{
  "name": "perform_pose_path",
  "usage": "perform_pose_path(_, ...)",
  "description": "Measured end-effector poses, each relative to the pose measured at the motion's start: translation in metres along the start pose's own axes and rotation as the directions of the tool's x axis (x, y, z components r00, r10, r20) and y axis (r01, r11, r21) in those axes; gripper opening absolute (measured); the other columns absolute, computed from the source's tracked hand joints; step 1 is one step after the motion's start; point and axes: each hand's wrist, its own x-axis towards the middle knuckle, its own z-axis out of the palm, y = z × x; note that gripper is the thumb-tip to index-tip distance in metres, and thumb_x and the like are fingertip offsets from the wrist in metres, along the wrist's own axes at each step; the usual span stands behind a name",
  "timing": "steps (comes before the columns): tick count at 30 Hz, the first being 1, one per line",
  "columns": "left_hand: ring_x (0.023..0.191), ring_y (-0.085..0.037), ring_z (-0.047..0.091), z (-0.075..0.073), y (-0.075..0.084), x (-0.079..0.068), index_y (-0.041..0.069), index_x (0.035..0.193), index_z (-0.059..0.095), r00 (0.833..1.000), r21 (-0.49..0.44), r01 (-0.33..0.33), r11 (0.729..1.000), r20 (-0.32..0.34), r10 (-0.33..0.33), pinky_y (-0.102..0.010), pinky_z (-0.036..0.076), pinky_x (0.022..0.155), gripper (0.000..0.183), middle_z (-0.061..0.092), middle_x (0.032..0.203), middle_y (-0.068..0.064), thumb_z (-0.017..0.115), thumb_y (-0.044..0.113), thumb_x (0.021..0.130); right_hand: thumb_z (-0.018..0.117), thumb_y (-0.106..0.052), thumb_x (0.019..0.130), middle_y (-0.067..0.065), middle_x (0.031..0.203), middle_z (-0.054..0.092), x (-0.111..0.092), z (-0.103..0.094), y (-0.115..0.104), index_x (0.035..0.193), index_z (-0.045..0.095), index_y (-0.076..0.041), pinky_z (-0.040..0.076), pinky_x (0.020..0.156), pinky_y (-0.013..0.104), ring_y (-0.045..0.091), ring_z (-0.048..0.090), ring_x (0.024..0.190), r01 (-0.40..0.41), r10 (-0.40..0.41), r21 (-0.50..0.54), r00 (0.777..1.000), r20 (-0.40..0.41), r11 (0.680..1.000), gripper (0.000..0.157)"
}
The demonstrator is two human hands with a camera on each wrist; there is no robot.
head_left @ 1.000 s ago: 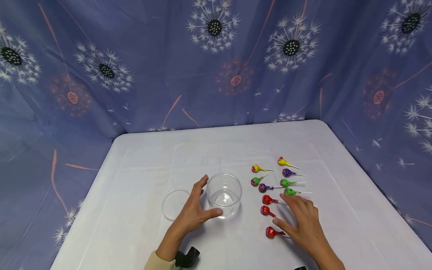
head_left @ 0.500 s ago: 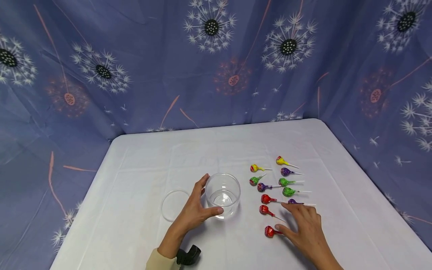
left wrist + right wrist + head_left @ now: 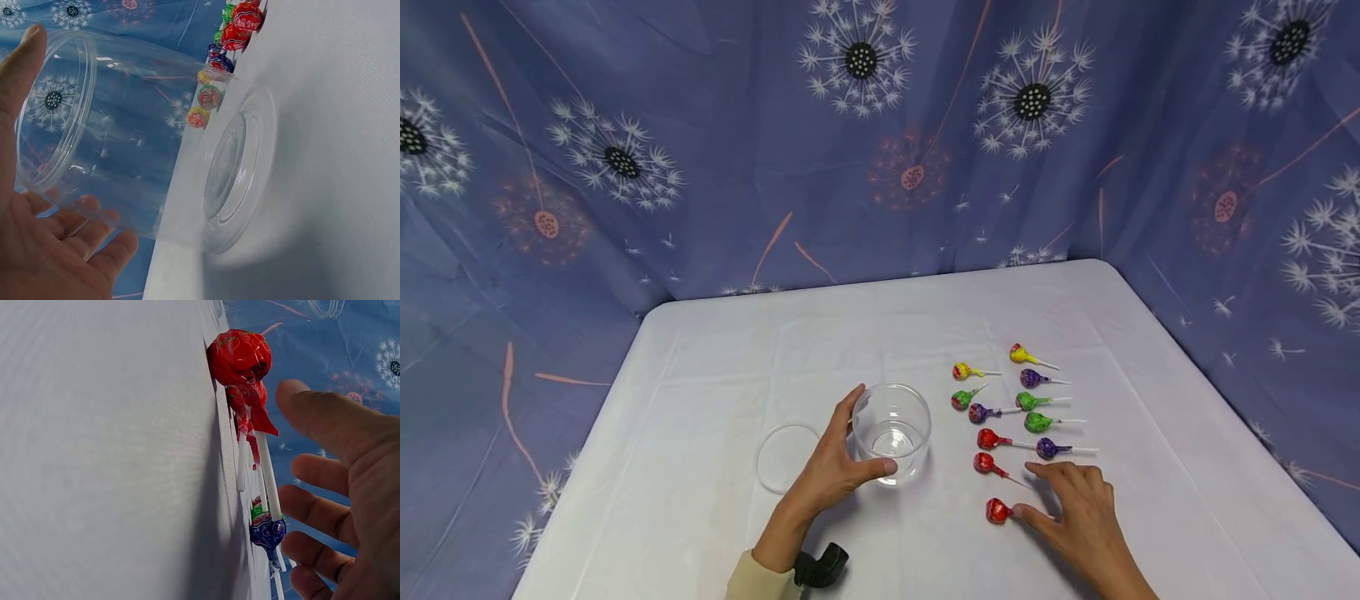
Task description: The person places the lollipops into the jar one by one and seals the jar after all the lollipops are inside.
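A clear plastic jar point(image 3: 901, 400) stands upright and holds nothing. My left hand point(image 3: 833, 473) is curved round its left side, thumb along the near side and fingers behind. In the left wrist view the thumb lies by the rim, with fingertips point(image 3: 119, 250) at the wall. My right hand point(image 3: 1078, 510) is over the nearest red lollipop point(image 3: 997, 511), fingers spread and loosely bent, thumb tip beside its wrapper, hiding most of the stick. The right wrist view shows a gap between the thumb and that lollipop point(image 3: 240, 356).
Two more red lollipops point(image 3: 988, 438) lie behind, sticks pointing right. Past them are purple lollipops point(image 3: 1049, 448), green lollipops point(image 3: 1037, 422) and yellow lollipops point(image 3: 1019, 353). A clear round lid point(image 3: 758, 457) lies left of the jar. A patterned blue curtain point(image 3: 737, 167) hangs behind the white table point(image 3: 715, 358).
My right hand has moved toward the table's near edge, from over the red lollipop sticks to the nearest red lollipop, uncovering a purple one. The left hand stays at the jar.
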Motion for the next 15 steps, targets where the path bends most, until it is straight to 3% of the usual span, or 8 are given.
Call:
perform_pose_path(7, 0.137, -0.033, 0.035, 0.0001, -0.0015, 0.0011, 0.026, 0.150, 0.021, 1.000, -0.006, -0.016, 1.000, 0.009, 0.016, -0.055, 0.030, 0.111, 0.104, 0.033, 0.151, -0.007, 0.085, 0.028, 0.068, 0.087, -0.032, 0.062, 0.003, 0.093, 0.062, -0.0004, -0.0009, -0.0007, 0.101, 0.070, -0.013, 0.032, 0.077, 0.042, 0.023, 0.044, 0.091, -0.058, 0.059, -0.005, 0.990, 0.129, 0.998, 0.047)
perform_pose_path(15, 0.139, -0.030, 0.034, 0.0008, -0.0021, 0.0015, 0.028, 0.149, 0.021, 1.000, -0.005, -0.006, 1.000, 0.002, 0.006, -0.055, 0.029, 0.112, 0.102, 0.035, 0.151, -0.006, 0.084, 0.030, 0.069, 0.086, -0.028, 0.063, -0.005, 0.083, 0.059, -0.0035, -0.0001, 0.0006, 0.089, 0.072, -0.019, 0.028, 0.070, 0.033, 0.018, 0.043, 0.085, -0.068, 0.063, 0.020, 0.980, 0.188, 0.997, 0.032)
